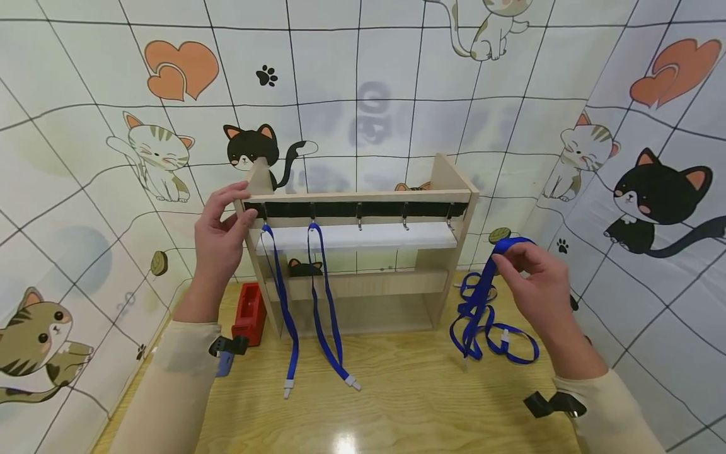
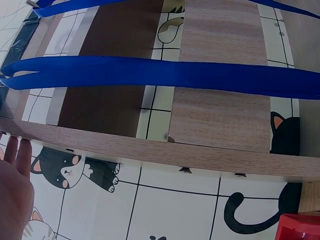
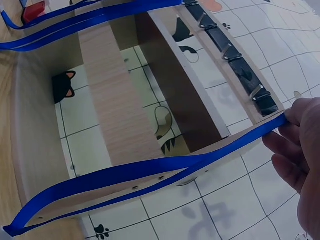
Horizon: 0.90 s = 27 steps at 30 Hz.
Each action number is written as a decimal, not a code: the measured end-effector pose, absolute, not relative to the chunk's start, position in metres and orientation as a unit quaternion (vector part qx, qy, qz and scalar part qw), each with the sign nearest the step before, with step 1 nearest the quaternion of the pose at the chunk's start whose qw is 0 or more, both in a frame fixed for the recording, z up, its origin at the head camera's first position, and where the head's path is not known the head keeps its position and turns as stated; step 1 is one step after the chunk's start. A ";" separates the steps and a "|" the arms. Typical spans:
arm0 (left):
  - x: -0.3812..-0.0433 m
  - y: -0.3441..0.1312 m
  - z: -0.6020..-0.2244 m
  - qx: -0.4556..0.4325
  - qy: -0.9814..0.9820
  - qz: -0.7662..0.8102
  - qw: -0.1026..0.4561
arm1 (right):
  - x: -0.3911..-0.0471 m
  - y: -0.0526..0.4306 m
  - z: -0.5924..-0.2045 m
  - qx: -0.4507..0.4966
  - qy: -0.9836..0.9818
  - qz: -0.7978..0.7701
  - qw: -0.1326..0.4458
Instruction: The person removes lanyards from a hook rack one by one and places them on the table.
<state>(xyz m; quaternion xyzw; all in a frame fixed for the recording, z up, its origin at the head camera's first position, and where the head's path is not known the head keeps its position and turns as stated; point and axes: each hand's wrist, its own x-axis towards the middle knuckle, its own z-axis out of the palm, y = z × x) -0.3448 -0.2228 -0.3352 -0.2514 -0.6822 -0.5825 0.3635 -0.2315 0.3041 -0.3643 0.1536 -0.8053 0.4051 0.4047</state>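
Note:
A small wooden rack [image 1: 346, 284] stands against the wall, with a black strip of metal hooks [image 1: 359, 210] along its upper front. Blue lanyards hang from the two leftmost hooks: one lanyard [image 1: 286, 315] at the far left, another lanyard [image 1: 324, 309] beside it. My left hand [image 1: 221, 233] grips the rack's upper left corner, thumb in front. To the right of the rack, my right hand [image 1: 533, 277] pinches a blue lanyard [image 3: 220, 155] near its loop end, and its strap hangs down. More blue lanyards [image 1: 524, 356] lie on the table below that hand.
A red plastic holder [image 1: 249, 312] stands left of the rack, with a blue object [image 1: 224, 364] partly behind the left sleeve. Three hooks on the right hold nothing. Cloth with cat drawings [image 1: 363, 94] covers the walls around the wooden table [image 1: 397, 391].

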 end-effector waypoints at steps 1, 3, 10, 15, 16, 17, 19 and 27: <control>-0.345 -0.222 -0.335 -0.251 -0.682 -0.582 0.363 | -0.231 0.304 -0.366 0.156 -0.807 0.405 0.400; -0.345 -0.222 -0.335 -0.251 -0.683 -0.583 0.362 | -0.231 0.303 -0.371 0.160 -0.811 0.403 0.392; -0.345 -0.222 -0.335 -0.253 -0.680 -0.587 0.360 | -0.236 0.298 -0.390 0.163 -0.818 0.403 0.377; -0.345 -0.222 -0.335 -0.252 -0.677 -0.591 0.359 | -0.239 0.292 -0.404 0.178 -0.818 0.413 0.359; -0.344 -0.222 -0.335 -0.252 -0.678 -0.591 0.358 | -0.239 0.291 -0.407 0.179 -0.818 0.416 0.355; -0.344 -0.221 -0.335 -0.252 -0.679 -0.590 0.357 | -0.238 0.290 -0.410 0.180 -0.819 0.417 0.350; -0.344 -0.221 -0.335 -0.251 -0.681 -0.589 0.356 | -0.236 0.289 -0.415 0.180 -0.824 0.416 0.341; -0.343 -0.222 -0.334 -0.249 -0.679 -0.591 0.357 | -0.233 0.293 -0.430 0.214 -0.857 0.382 0.272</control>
